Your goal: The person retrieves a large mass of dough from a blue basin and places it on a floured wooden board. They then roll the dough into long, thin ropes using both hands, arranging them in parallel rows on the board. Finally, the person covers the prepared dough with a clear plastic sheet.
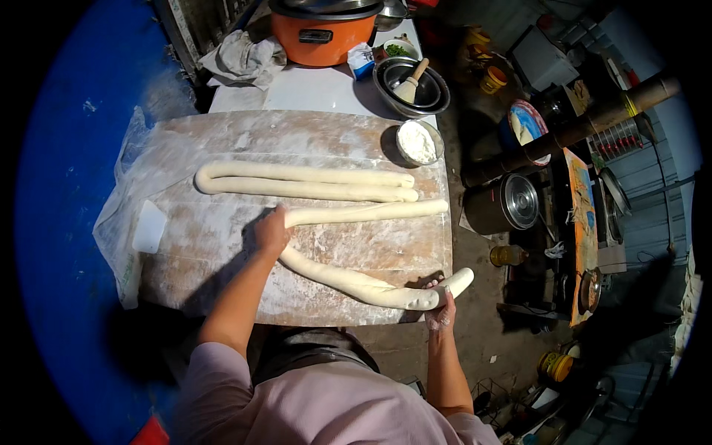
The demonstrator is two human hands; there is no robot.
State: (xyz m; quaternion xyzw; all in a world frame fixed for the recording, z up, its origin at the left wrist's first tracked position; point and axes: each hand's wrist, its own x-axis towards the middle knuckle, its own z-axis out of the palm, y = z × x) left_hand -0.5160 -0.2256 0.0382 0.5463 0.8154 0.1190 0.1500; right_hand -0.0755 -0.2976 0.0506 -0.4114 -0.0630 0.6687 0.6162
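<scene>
A long rope of dough point(339, 278) bends back on itself at the left, where my left hand point(271, 232) grips it around the fold. Its far strand lies along the floured wooden board point(356, 245), while the near strand sags toward the board's front right corner. There my right hand point(440, 306) holds the dough close to its end, with the tip sticking out past the board's edge. Beyond, a second dough rope point(306, 182) lies folded double, its two ends at the right. The fold under my left hand is partly hidden by the fingers.
A white plastic scraper point(149, 227) and clear plastic sheeting point(125, 222) lie at the left. A bowl of flour point(418, 143) stands at the back right corner. Behind are nested metal bowls with a brush point(411, 83), an orange pot point(325, 41) and a cloth point(245, 60).
</scene>
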